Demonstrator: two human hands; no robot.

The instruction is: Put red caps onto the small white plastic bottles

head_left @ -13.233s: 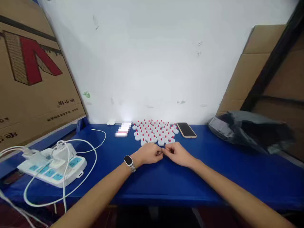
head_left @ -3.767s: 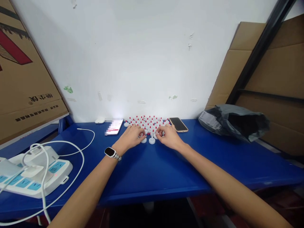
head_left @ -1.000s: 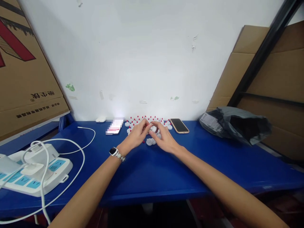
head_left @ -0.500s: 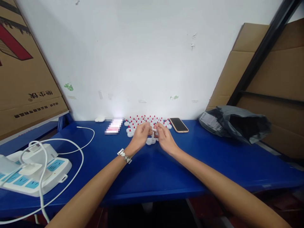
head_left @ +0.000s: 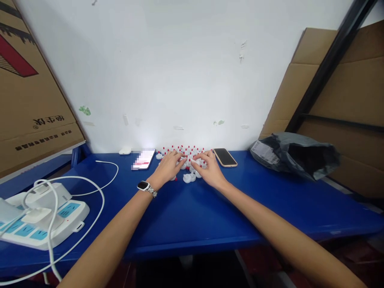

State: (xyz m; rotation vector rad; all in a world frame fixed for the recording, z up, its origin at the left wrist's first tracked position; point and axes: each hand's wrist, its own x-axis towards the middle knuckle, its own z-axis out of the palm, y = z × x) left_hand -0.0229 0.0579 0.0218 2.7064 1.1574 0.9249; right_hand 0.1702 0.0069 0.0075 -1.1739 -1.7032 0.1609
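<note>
Small white round caps with red tips (head_left: pixel 193 150) stand in a crowded cluster against the wall. My left hand (head_left: pixel 167 166) reaches over the cluster's left side, fingers apart, fingertips among the caps. On the right side, my right hand (head_left: pixel 211 170) has thumb and fingers spread around some of them, with nothing clearly gripped. A few white pieces without visible red tips (head_left: pixel 189 177) lie just in front, between the hands. The caps under my fingers are partly hidden.
A lit phone (head_left: pixel 144 159) and a white case (head_left: pixel 125 151) lie left of the cluster; a dark-screened phone (head_left: pixel 225 157) lies right. A grey plastic bag (head_left: pixel 295 154) is farther right. The power strip (head_left: pixel 75 218) with looping white cables fills the left. Cardboard boxes (head_left: pixel 36 100) flank the table.
My hands were close together, fingers pinched around a small white piece. They have moved apart, fingers opened, and now rest at the cluster's two sides. The left wrist has turned, showing a watch.
</note>
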